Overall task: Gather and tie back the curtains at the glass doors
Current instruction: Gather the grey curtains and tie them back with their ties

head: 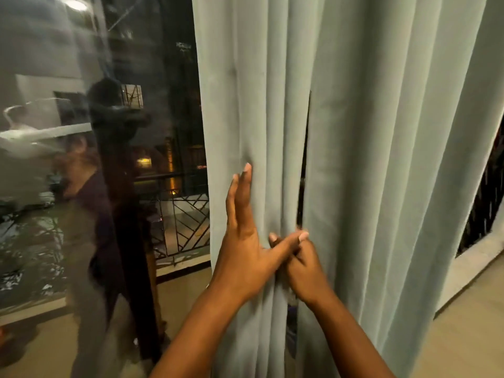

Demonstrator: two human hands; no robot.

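Two pale grey-green curtains hang side by side before the glass doors, a left panel (245, 105) and a right panel (395, 132), with a narrow dark gap between them. My left hand (245, 241) lies flat against the left panel, fingers straight and pointing up, thumb stretched right across the gap. My right hand (302, 266) sits just below that thumb, its fingers curled into the folds at the inner edge of the curtains; which panel's edge it grips is hidden.
The bare glass door (95, 159) on the left reflects a person and the room, with a dark wooden door frame (141, 268) and a balcony railing (185, 222) behind. Beige floor (463, 336) runs along the bottom right, by a white sill (477, 266).
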